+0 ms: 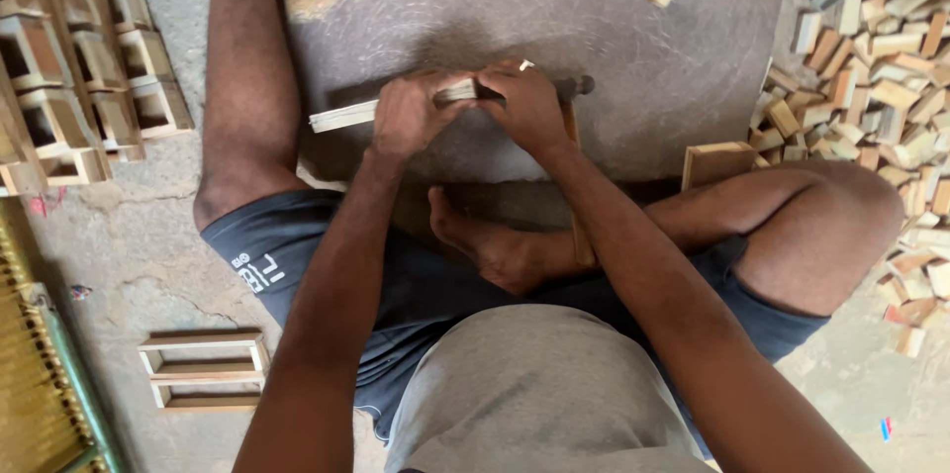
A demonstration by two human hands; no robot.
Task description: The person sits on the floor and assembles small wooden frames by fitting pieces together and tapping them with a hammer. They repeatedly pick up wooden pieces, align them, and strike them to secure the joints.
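Observation:
I sit on the floor with both hands meeting over a grey stone slab [594,28]. My left hand [411,117] grips a bundle of thin pale wooden strips [341,117] that sticks out to the left. My right hand [524,107] closes on the same bundle's right end, and a dark rod-like tip [579,85] pokes out beyond it. A long wooden stick [577,226] runs from under my right hand down toward my foot. What the dark tip belongs to is hidden by my fingers.
Stacked small wooden box frames [89,67] stand at the far left. A flat wooden frame [203,369] lies on the floor at lower left. A heap of several small wood blocks [881,67] fills the right side. A wooden block [717,161] rests by my right knee.

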